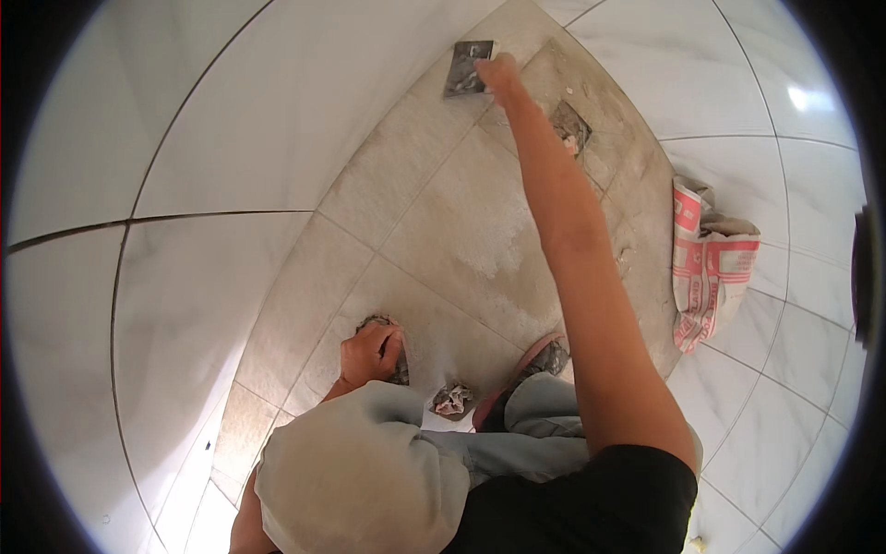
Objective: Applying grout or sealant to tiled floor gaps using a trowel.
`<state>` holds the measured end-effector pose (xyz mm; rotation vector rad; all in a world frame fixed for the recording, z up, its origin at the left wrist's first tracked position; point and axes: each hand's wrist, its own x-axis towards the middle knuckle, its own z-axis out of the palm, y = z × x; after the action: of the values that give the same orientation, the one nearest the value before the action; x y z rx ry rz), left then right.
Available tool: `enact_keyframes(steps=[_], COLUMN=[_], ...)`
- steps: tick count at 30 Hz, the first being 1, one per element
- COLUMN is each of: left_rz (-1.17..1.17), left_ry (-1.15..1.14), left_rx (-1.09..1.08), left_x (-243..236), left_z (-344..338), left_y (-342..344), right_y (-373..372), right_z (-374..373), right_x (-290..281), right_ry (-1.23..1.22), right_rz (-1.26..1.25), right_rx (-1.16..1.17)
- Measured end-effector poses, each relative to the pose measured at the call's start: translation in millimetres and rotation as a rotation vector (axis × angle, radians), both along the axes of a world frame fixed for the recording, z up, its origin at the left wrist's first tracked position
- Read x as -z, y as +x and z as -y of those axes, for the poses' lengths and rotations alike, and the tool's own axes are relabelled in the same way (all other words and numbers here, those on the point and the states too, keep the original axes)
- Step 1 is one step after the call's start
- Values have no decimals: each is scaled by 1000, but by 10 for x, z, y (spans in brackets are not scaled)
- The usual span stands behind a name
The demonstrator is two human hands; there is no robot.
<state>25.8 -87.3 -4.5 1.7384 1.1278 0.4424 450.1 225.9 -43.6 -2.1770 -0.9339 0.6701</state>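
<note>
My right arm stretches far forward. At its end my right hand (499, 76) is closed at the right edge of a dark, flat, rectangular piece (464, 76) with whitish smears. That piece lies at the floor tiles beside the left wall; its exact kind does not show. Close to my body, my left hand (371, 355) has its fingers curled, just above my left shoe (403, 369). Whether it holds anything is hidden. A crumpled, dirty wad (452, 399) lies on the floor between my feet.
White marbled wall tiles (212, 305) rise close on the left. A red-and-white sack (711, 268) slumps at the right wall. Right of my right forearm lies a dark square patch (572, 125) with debris. Pale dusty smears mark the beige floor tiles (452, 222). My right shoe (544, 355) is below.
</note>
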Motion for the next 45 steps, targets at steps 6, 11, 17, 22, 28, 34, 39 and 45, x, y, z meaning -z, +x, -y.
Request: enact_keyframes(steps=[6, 11, 17, 22, 28, 34, 39, 45], left_rz=[-66, -45, -9, 70, -21, -44, -5, -32], left_ry=[19, 35, 55, 37, 77, 58, 95, 83], left_rx=[22, 21, -10, -38, -6, -35, 3, -21], left_x=[-21, -13, -24, 7, -17, -46, -25, -37], left_z=[-19, 20, -28, 20, -19, 5, -59, -42], left_y=[-35, 56, 55, 53, 27, -26, 80, -10], right_y=[-592, 128, -824, -1285, -439, -439, -116, -112], right_z=[506, 283, 549, 1016, 643, 82, -52, 379], right_x=[353, 40, 143, 104, -625, -1173, -385, -187], right_ry=[181, 61, 45, -24, -104, 514, 359, 144], right_rz=[175, -52, 242, -40, 599, 1108, 1032, 984], right_rx=[-318, -142, -265, -421, -725, -881, -863, -1025])
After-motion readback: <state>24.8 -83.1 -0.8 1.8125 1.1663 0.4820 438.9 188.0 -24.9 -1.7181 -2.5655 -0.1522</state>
